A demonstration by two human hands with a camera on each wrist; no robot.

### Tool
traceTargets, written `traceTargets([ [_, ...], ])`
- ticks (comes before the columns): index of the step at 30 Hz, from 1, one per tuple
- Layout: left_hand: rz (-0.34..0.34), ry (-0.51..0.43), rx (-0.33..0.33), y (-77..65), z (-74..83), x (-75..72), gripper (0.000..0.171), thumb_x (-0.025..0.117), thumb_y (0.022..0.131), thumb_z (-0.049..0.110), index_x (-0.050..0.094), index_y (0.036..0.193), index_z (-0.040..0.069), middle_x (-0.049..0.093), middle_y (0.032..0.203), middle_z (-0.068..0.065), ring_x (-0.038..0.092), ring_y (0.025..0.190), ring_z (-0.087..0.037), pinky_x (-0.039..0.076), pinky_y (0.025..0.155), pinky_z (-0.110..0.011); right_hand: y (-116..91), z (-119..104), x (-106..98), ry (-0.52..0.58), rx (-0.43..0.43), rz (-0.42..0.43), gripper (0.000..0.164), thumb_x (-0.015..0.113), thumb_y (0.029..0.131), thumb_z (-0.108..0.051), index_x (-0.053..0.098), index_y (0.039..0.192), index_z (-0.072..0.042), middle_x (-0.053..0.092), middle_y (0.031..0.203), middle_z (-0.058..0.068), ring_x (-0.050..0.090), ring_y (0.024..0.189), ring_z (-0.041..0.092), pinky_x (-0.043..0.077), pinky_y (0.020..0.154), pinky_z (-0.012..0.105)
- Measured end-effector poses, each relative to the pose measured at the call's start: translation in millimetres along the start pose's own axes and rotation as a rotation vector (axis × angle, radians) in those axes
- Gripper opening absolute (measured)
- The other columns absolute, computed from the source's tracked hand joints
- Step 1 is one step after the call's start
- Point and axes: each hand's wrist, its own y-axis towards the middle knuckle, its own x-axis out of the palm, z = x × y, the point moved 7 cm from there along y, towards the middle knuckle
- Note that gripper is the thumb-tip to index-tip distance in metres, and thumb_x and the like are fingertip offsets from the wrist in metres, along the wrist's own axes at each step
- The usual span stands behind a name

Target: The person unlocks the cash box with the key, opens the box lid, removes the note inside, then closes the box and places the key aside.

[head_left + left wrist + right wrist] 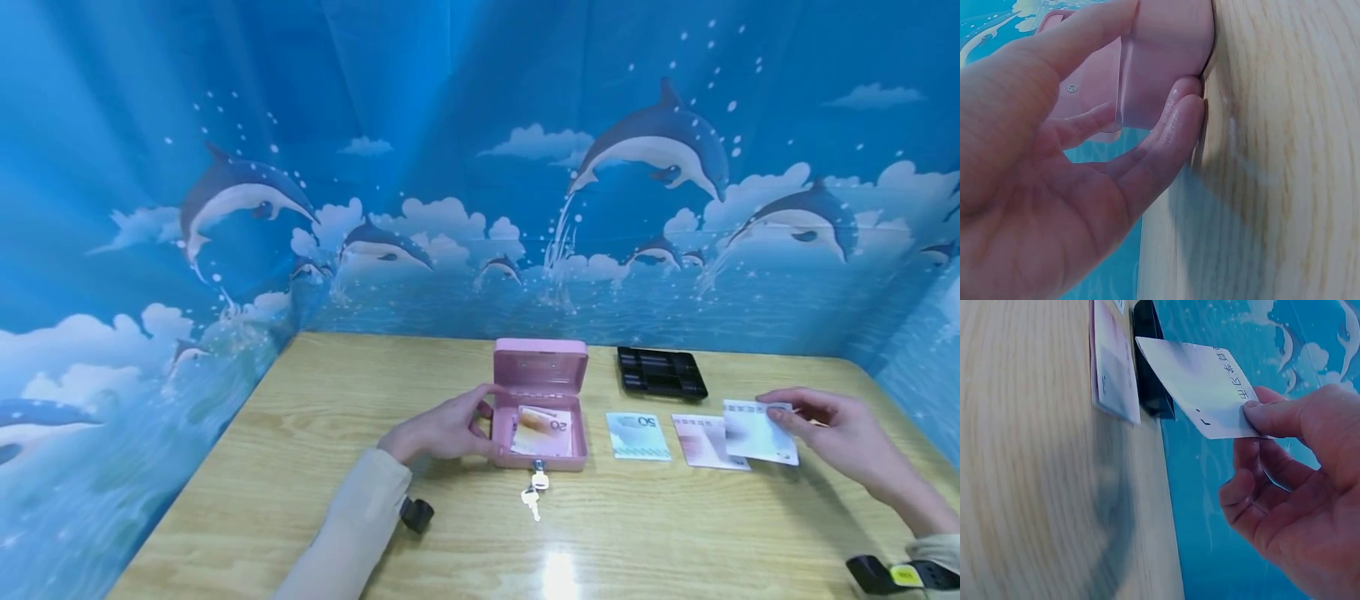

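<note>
My right hand (836, 429) pinches a pale note (757, 429) at its right edge, thumb on top, in the air and well apart from the pink box (562, 464), to the right of it. My left hand (450, 425) grips the box by its left side. To do this well, I think the pinch should be light but sure, because thin paper can bend easily, and the left hand should only steady the box, not push it.

Inside the box lie notes (543, 429); the top one shows 20. The lid (540, 373) stands raised at its back. To the right of the box is a blue-green note (637, 437), and further right a pinkish note (701, 442), partly under the held one in the head view; a low hand could disturb both. The black tray (662, 375) is behind these notes, right of the box. At the box's front are keys (539, 481), which a sleeve might catch.
</note>
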Motion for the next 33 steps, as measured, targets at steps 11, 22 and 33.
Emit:
traceTargets([
  [11,0.005,0.002,0.01,0.6,-1.0,-0.1,0.092,0.085,0.083,0.032,0.032,0.158,0.025,0.058,0.132,-0.008,0.065,0.097,-0.016,0.057,0.088,-0.033,3,24,-3,-0.02,-0.012,-0.011,0.024,0.06,0.104,-0.018,0.072,0.116,0.0,0.059,0.09,-0.035,0.051,0.07,0.004,0.038,0.052,0.027],
  [22,0.001,-0.013,0.018,2.4,-2.1,-0.3,0.091,0.085,0.084,0.03,0.032,0.158,0.027,0.057,0.134,-0.009,0.065,0.098,-0.016,0.057,0.088,-0.033,6,36,-3,-0.09,-0.031,-0.01,0.02,0.063,0.102,-0.014,0.074,0.112,-0.001,0.06,0.088,-0.034,0.052,0.07,-0.002,0.041,0.054,0.023],
  [33,-0.004,-0.021,0.02,0.4,-1.3,0.1,0.091,0.085,0.084,0.029,0.031,0.158,0.028,0.057,0.132,-0.008,0.065,0.098,-0.015,0.057,0.089,-0.033,15,35,4,-0.241,-0.098,-0.048,0.015,0.069,0.093,-0.004,0.077,0.105,-0.003,0.075,0.089,0.013,0.049,0.066,-0.011,0.042,0.054,0.021],
])
